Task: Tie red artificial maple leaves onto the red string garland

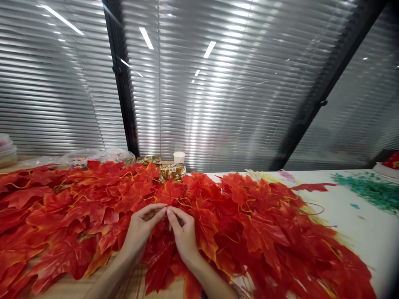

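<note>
Slatted silver blinds (202,112) back red-orange, maple-shaped artificial leaves (262,232). The left hand (140,226) and right hand (186,237) pinch closed, contents unclear; crowded, overlapping leaves could snag the fingers.

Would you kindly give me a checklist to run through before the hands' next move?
1. Left bare hand and right bare hand in view: ok
2. Fingertips of both hands close together: ok
3. Anything between the fingertips identifiable: cannot tell
4. Space around the hands free of red-orange, plastic-looking maple leaves: not ok
5. Small white cup upright beyond the leaves: ok
6. Loose green pieces apart from the leaves: ok
</note>
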`<act>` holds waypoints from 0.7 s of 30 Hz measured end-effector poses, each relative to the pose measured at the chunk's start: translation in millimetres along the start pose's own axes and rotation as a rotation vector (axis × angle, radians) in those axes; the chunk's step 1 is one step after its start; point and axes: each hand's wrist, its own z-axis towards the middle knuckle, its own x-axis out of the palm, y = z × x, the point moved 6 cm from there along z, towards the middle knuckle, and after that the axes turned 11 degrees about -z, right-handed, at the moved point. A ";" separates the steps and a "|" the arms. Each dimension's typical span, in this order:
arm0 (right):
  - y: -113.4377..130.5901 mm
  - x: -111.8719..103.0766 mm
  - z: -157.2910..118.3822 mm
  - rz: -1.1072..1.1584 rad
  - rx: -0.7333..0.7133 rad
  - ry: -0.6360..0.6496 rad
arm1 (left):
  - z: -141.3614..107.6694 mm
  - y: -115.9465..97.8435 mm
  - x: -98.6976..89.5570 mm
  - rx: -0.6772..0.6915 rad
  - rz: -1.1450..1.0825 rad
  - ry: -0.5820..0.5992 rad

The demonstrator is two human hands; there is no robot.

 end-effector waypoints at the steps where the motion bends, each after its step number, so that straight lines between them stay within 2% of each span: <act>1: 0.5 0.3 0.3 -0.001 -0.007 -0.001 | 0.0 -2.3 0.0 0.025 0.015 0.004; 5: -4.8 2.2 1.6 0.081 0.018 -0.008 | 0.6 -7.9 2.2 0.091 0.042 0.059; 11: -17.7 8.0 -2.1 0.399 0.266 0.023 | 0.9 1.6 7.2 -0.019 0.007 0.149; 15: -15.1 8.6 -1.7 0.502 0.312 0.065 | -2.6 -4.6 13.5 -0.026 0.058 0.196; 16: -14.4 7.4 -0.6 0.505 0.311 0.060 | -3.4 -10.3 14.3 0.021 0.116 0.203; 18: -15.0 3.8 2.0 0.480 0.322 0.030 | -4.5 -26.9 11.4 0.200 0.306 0.159; 21: -16.1 -1.9 5.6 0.418 0.322 -0.021 | -7.8 -55.1 -5.6 0.563 0.677 -0.099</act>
